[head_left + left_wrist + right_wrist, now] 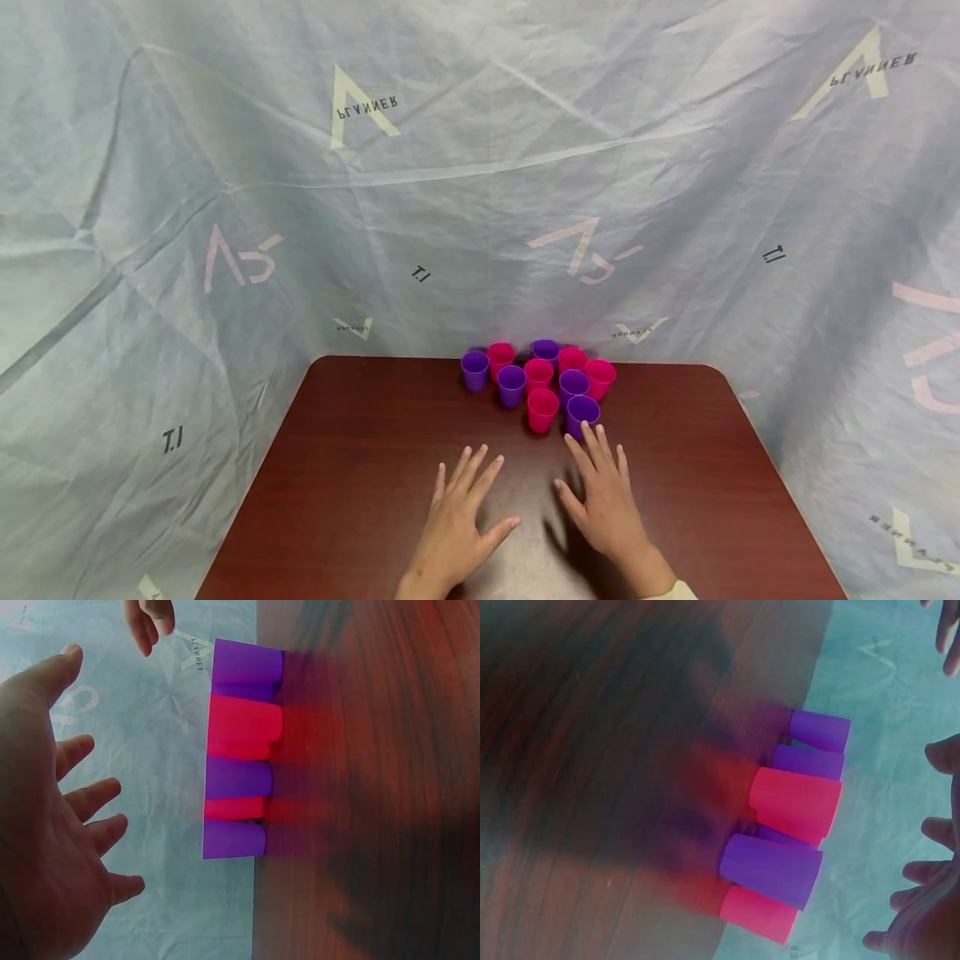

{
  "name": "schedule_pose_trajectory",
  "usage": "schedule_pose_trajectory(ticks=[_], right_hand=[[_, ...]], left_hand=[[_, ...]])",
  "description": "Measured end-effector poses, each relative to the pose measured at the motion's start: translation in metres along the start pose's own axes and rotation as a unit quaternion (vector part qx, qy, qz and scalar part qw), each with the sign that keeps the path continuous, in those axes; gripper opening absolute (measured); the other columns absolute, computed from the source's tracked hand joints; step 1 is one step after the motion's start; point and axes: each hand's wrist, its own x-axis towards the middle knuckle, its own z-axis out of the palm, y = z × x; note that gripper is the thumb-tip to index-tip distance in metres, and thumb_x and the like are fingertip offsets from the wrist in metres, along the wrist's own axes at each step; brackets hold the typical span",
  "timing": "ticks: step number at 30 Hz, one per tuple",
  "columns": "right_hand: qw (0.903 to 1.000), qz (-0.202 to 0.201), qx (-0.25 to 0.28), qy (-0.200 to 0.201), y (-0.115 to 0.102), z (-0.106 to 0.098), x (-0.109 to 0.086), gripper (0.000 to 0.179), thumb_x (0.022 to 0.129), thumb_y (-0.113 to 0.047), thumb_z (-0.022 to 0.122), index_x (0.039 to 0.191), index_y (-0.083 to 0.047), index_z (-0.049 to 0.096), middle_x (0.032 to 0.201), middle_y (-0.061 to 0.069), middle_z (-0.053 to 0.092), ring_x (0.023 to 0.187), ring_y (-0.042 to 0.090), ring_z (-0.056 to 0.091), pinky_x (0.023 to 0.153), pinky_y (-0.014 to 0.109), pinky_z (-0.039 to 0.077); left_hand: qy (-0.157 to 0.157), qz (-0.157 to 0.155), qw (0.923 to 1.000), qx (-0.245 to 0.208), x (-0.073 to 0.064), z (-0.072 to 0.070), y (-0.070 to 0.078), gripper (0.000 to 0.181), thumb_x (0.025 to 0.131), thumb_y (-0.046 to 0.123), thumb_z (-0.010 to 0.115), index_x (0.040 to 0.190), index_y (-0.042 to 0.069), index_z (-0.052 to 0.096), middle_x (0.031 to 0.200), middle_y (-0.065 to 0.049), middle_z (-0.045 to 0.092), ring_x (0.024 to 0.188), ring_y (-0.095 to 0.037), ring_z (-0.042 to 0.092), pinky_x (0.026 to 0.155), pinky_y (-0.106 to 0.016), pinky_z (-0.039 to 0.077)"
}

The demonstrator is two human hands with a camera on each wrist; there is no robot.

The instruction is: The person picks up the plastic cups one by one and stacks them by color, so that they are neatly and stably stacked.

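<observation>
Over the near half of the brown surface [360, 475], two bare hands are hovering well apart from each other, the left hand [453, 529] and the right hand [606, 507] each holding its fingers spread and nearly straight, with the thumbs pointing inward. A pale sleeve [681, 592] is showing at the right wrist, and the right hand is casting a dark shadow on the surface. Grey fabric [450, 200] printed with letters and angular marks is hanging in wrinkles behind and along both sides. In the head view, the right fingertips are overlapping the nearest purple cup [582, 410], partly covering it, while both wrist views are showing a gap between hands and cups. Ten cups [538, 373], five purple and five pink, are standing upright, mouths up, in a close cluster at the surface's far edge; their plain sides are tapering toward the base, and a pink cup [542, 412] is standing at the front beside that purple one.
</observation>
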Motion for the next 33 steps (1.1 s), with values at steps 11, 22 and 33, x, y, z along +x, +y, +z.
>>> schedule_pose_trajectory(ticks=[11, 22, 33], right_hand=[[0.9998, 0.015, 0.012, -0.01, 0.026, 0.016, 0.028, 0.072, 0.092, -0.028, 0.08, 0.154, -0.007, 0.05, 0.166, 0.032, 0.035, 0.152, 0.058, 0.032, 0.113, 0.081, 0.032], [0.9959, 0.068, 0.02, -0.055, 0.051, 0.034, 0.054, 0.072, 0.098, -0.027, 0.074, 0.16, -0.008, 0.042, 0.168, 0.036, 0.025, 0.155, 0.058, 0.023, 0.116, 0.078, 0.032], [0.9935, 0.098, 0.016, -0.056, 0.057, 0.048, 0.066, 0.065, 0.103, -0.021, 0.067, 0.16, -0.006, 0.04, 0.165, 0.043, 0.023, 0.154, 0.063, 0.022, 0.114, 0.08, 0.033]], left_hand=[[-0.014, -0.024, 0.9994, -0.022, -0.01, -0.001, -0.001, 0.08, 0.094, 0.055, 0.072, 0.164, 0.035, 0.037, 0.163, 0.0, 0.051, 0.151, -0.028, 0.049, 0.122, -0.063, 0.039], [-0.022, -0.033, 0.9986, -0.036, -0.02, -0.002, -0.003, 0.075, 0.097, 0.05, 0.072, 0.162, 0.027, 0.043, 0.157, -0.002, 0.057, 0.142, -0.028, 0.058, 0.113, -0.062, 0.048], [-0.026, -0.031, 0.9986, -0.034, -0.026, 0.0, -0.003, 0.071, 0.1, 0.055, 0.065, 0.162, 0.03, 0.041, 0.151, 0.0, 0.061, 0.134, -0.023, 0.064, 0.102, -0.054, 0.057]])
